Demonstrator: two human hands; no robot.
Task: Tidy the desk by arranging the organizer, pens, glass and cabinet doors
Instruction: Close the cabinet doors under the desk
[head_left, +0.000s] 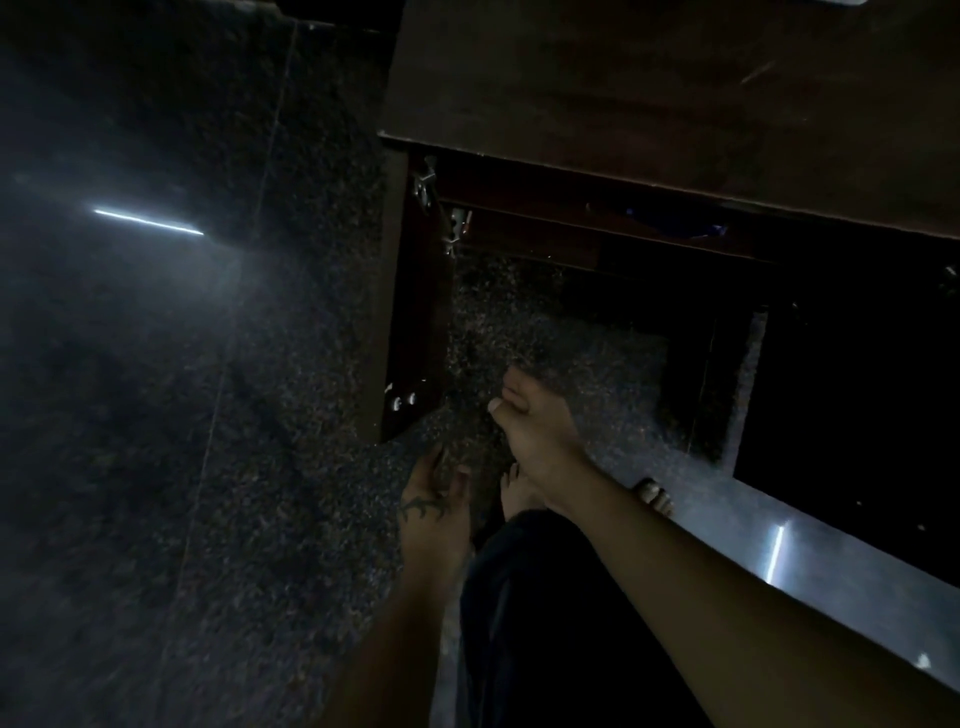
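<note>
A: Biggest thing in view?
B: Dark speckled floor (156, 415), fills the whole left side and runs in under the desk. A strip of light reflects off it at left.
A: Next?
B: Brown wooden desk top (675, 93), upper right, seen from above. Nothing on the stretch that shows. Organizer, pens and glass are not in view.
A: Cabinet?
B: Under the desk. The left cabinet door (415, 322) stands open, swung out towards the camera, edge-on. 2 metal hinges (426, 187) show at its top, 2 small fittings near its bottom. The opening behind it is too dark to read; something blue sits just under the desk edge, can't identify it.
A: Right side?
B: A second dark panel (841, 415), looks like another door, with a pale edge strip. Can't tell if it's open or closed.
A: Hands?
B: Right hand (535, 431) reaches forward, low, in front of the opening, fingers curled loosely, holding nothing, just right of the open door and not touching it. Left hand (434, 509) is lower, fingers relaxed and spread, empty, tattoo on its back.
A: Anything else?
B: Dark trouser leg (545, 623) between the arms, bare feet on the floor.
</note>
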